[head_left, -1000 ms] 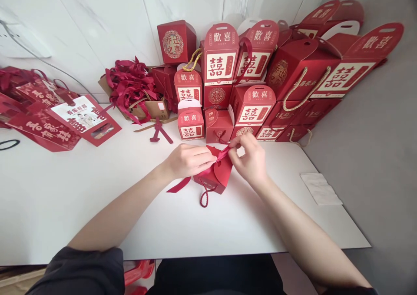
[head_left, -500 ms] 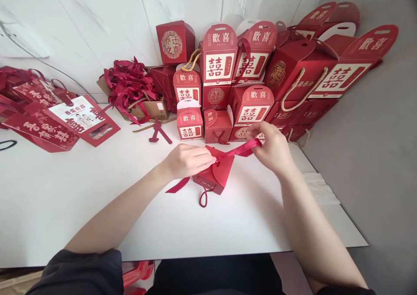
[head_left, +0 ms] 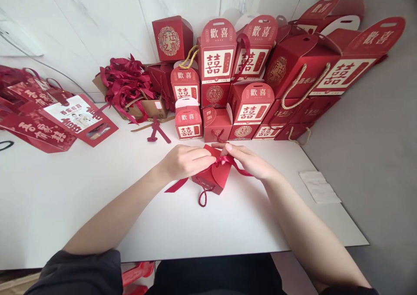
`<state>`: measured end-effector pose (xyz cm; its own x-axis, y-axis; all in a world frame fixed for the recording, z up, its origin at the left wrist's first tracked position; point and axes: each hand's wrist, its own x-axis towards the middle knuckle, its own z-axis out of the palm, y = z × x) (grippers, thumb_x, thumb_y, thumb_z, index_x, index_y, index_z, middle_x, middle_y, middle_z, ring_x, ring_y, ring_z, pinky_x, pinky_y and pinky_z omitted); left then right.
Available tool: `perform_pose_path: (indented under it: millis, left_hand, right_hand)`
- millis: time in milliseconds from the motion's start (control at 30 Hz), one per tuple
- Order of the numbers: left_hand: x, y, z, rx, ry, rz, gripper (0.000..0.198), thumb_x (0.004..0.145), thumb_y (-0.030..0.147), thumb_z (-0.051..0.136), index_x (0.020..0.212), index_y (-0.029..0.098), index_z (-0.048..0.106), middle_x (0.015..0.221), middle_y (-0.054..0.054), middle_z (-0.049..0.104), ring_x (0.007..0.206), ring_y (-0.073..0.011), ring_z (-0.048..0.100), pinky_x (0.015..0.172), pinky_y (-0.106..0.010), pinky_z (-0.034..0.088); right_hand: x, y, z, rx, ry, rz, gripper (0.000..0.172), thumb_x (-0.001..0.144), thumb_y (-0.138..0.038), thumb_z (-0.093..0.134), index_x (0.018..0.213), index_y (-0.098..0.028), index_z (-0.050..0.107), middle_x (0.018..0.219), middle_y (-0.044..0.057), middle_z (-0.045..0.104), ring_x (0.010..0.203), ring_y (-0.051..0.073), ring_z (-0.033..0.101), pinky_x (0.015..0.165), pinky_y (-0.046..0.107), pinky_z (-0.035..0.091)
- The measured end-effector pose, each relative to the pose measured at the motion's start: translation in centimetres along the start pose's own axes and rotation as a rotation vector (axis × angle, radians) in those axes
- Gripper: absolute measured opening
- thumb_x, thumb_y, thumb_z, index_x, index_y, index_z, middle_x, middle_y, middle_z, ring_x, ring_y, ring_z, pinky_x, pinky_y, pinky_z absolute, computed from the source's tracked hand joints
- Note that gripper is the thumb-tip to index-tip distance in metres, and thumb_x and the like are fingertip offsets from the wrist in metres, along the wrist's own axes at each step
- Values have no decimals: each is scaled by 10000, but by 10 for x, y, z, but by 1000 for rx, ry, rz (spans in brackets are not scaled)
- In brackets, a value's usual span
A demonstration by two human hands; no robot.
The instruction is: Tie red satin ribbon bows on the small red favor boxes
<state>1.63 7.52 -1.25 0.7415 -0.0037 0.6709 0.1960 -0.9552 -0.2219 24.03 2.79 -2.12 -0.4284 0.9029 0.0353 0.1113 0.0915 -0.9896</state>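
A small red gift box [head_left: 213, 180] sits on the white table in front of me, with a twisted cord loop [head_left: 202, 198] hanging from its near side. A dark pink ribbon [head_left: 239, 169] crosses its folded top. My left hand [head_left: 185, 161] is closed, its fingertips pinching the ribbon at the top of the box. My right hand [head_left: 249, 160] is at the right side of the top, thumb and fingers close together on the ribbon near the left fingertips. One ribbon end curves under the right hand; the other lies left of the box.
Stacked red gift boxes [head_left: 218, 62] stand along the wall at the back and right. A cardboard box [head_left: 151, 108] full of loose ribbons is at back left. Red paper bags [head_left: 45, 127] lie far left, and a folded white tissue [head_left: 319, 187] near the right edge.
My right hand has come left and down, from holding the ribbon stretched out to the right to beside my left fingertips. The ribbon now hangs slack. My left hand keeps its pinch.
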Motion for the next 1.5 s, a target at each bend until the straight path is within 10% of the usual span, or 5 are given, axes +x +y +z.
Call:
perform_pose_path:
  millis: [333,567,933,1200,1500]
  left_hand:
    - [22,5,-34,-779,-481,-932,312,847,293,621,1145,222,562,841,12,626,627,-91,583,563,-210,460]
    - [26,-6,-38,-963,-573,-1338,397,824,566,610,783,171,615,560,34,480,409,-49,334,398,-209,216]
    - [25,-1,-51,-657,-604,-836,432,793,219,638,1212,252,541,1136,-44,619,844,-154,626,703,-269,514]
    - [24,11,-44,-122,-492,-456,180,937,257,517,1033,228,666,1054,-14,679,791,-136,650,625,-246,436]
    - [29,7,-44,-469,-518,-807,249,919,343,538,761,185,647,713,18,646,647,-117,554,601,-240,375]
  right_hand:
    - [0,4,2,55,-27,-9,303,863,-440,658,712,-180,619,1182,65,643,1036,224,591,913,347,419]
    - [-3,3,1,89,-33,-8,300,852,-431,673,714,-177,595,1097,62,662,979,211,599,859,333,440]
    - [-4,-2,0,103,-27,10,335,836,-480,671,705,-177,615,1264,66,623,1007,215,596,875,350,428]
    - [-4,-1,1,92,-37,-14,291,876,-416,647,717,-175,611,1198,52,641,1006,196,584,871,323,414]
    - [-4,3,0,99,-41,-16,300,863,-429,659,718,-172,605,1194,59,639,978,192,593,861,322,433]
